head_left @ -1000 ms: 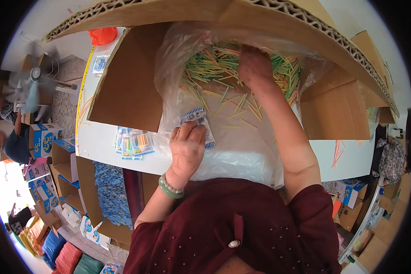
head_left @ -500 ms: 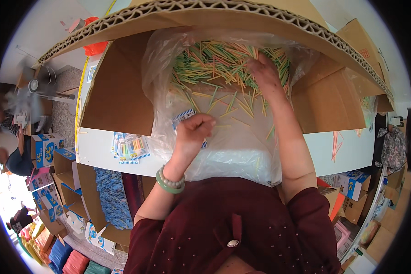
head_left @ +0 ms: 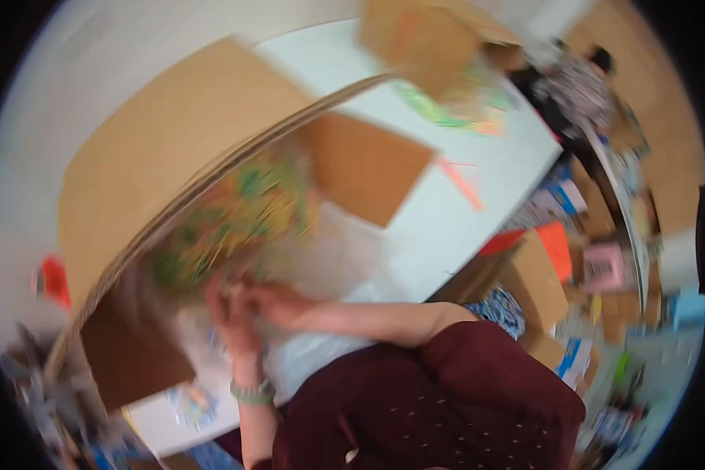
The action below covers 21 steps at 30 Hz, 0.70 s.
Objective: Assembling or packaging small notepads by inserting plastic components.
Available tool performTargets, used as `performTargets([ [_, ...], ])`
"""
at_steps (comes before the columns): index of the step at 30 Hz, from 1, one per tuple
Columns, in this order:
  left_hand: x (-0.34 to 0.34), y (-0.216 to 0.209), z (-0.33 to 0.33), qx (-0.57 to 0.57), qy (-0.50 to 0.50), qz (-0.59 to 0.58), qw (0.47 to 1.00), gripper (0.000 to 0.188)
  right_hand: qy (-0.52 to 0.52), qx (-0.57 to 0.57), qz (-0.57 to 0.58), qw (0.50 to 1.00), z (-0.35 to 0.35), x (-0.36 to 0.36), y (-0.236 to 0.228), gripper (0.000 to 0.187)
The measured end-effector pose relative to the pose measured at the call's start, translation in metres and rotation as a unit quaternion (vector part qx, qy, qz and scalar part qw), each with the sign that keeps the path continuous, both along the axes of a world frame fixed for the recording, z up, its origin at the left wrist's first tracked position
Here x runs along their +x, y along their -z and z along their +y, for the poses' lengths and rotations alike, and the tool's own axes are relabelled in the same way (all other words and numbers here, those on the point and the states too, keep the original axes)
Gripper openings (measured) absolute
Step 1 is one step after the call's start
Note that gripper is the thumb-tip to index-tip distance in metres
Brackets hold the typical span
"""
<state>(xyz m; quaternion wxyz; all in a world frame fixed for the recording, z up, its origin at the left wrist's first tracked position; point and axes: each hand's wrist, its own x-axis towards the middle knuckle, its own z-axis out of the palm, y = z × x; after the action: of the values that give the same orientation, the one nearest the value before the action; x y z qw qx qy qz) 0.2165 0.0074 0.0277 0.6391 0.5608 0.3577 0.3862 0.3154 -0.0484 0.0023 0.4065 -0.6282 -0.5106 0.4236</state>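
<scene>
My left hand (head_left: 233, 321), with a green bangle at its wrist, is raised over the near side of an open cardboard box (head_left: 172, 110). Close against it is my right hand (head_left: 282, 304), its forearm coming in from the right. Motion smears the fingers of both hands, so whether anything is between them cannot be made out. Just beyond them, many thin green, yellow and pink sticks (head_left: 251, 207) lie heaped in the box. A clear plastic liner (head_left: 348, 239) spreads out of the box towards me.
The box stands on a white table (head_left: 478, 235). Small packets (head_left: 192, 406) lie near its left corner, loose pink sticks (head_left: 462, 186) to the right. Another cardboard box (head_left: 419, 47) stands at the far end. A person (head_left: 580, 90) is at the far right. Below, a carton (head_left: 536, 286) holds blue packets.
The view has swung to the right and blurred. My right hand has left the heap of sticks and come back beside my left hand.
</scene>
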Motion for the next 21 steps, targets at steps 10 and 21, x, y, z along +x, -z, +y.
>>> performTargets([
  [10, 0.014, 0.029, -0.017, 0.129, 0.031, 0.061, 0.989, 0.039, 0.042, 0.158, -0.192, 0.968, 0.002, 0.017, 0.008, 0.024],
  [21, -0.004, 0.015, -0.032, 0.008, 0.028, 0.052, 0.998, 0.049, 0.053, 0.243, -0.006, 0.968, -0.008, -0.007, 0.009, 0.016],
])
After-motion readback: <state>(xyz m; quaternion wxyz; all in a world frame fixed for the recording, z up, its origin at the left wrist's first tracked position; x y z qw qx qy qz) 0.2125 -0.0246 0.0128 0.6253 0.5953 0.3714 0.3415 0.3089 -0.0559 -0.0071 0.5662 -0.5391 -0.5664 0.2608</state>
